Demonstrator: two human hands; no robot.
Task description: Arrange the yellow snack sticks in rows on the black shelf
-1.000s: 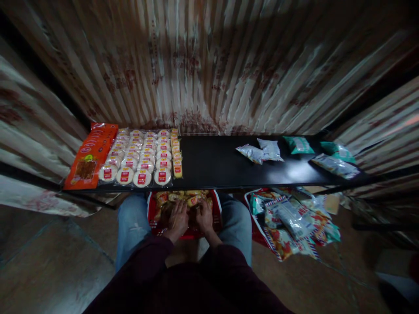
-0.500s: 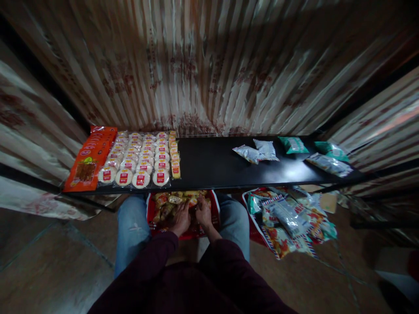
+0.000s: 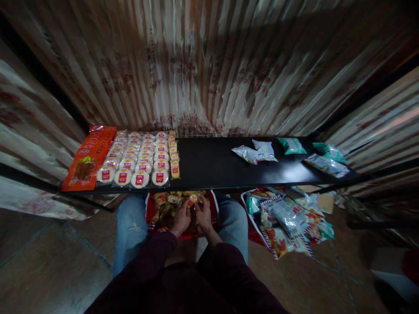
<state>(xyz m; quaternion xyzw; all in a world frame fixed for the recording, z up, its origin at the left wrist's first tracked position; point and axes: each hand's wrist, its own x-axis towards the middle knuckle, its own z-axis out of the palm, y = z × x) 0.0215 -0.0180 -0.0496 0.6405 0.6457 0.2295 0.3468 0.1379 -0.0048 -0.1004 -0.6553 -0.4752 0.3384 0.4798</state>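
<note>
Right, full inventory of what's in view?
Shelf: one, black, across the middle
Large packet: one, orange, shelf's left end
Round packs: four columns, white with red labels, right of it
Small packs: one column, yellow, beside those
Pouches: three, silvery-white, shelf's right half
Pouches: two, green, shelf's right half
Near basket: one, red, between knees, holding many yellow packs
Side basket: one, red with whitish rim, right, heaped with mixed pouches
Curtains: count unclear, pale with reddish print, behind and beside
Floor: brown tiles
Legs: two, blue jeans
Sleeves: two, dark maroon
Left hand, right hand: bare, over near basket's packs
</note>
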